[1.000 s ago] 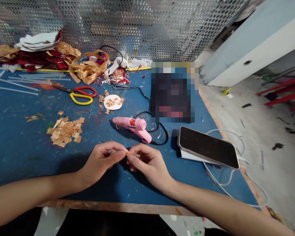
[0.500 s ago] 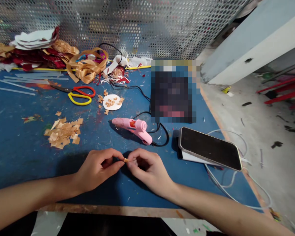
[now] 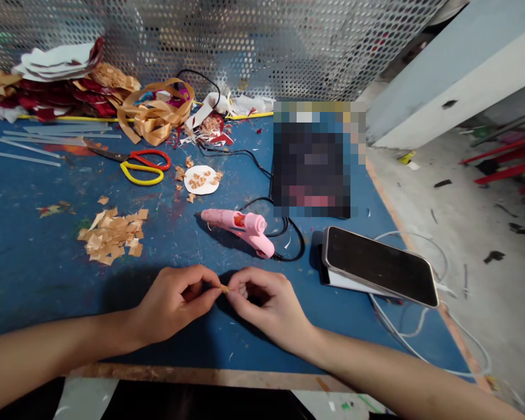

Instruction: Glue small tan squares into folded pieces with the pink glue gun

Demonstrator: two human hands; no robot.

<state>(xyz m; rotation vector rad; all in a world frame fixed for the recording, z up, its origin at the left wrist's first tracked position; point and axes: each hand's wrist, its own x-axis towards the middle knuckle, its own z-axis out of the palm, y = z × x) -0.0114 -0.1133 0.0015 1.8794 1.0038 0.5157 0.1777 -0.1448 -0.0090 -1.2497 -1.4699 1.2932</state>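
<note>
A small tan ribbon piece [image 3: 224, 289] is pinched between my two hands over the front of the blue table. My left hand [image 3: 175, 303] grips its left end with thumb and forefinger. On the other end, my right hand [image 3: 266, 303] has its thumb and forefinger closed; the fingertips nearly meet and cover most of the piece. A loose pile of tan ribbon squares [image 3: 112, 236] lies beyond my left hand. Past my hands rests a pink glue gun [image 3: 240, 227] on its side. Behind it, crumpled ribbon bits lie on and around a white oval disc [image 3: 210, 186].
Red-and-yellow-handled scissors [image 3: 144, 166] lie left of the disc, near clear glue sticks [image 3: 65, 135]. A tan ribbon coil [image 3: 157, 119] and scraps line the metal mesh [image 3: 227, 52]. A phone [image 3: 380, 265] with white cables sits at right, before a blurred dark object [image 3: 310, 163].
Both hands keep their pinch on the ribbon piece, with only a slight shift of the fingers. The camera view has moved a little.
</note>
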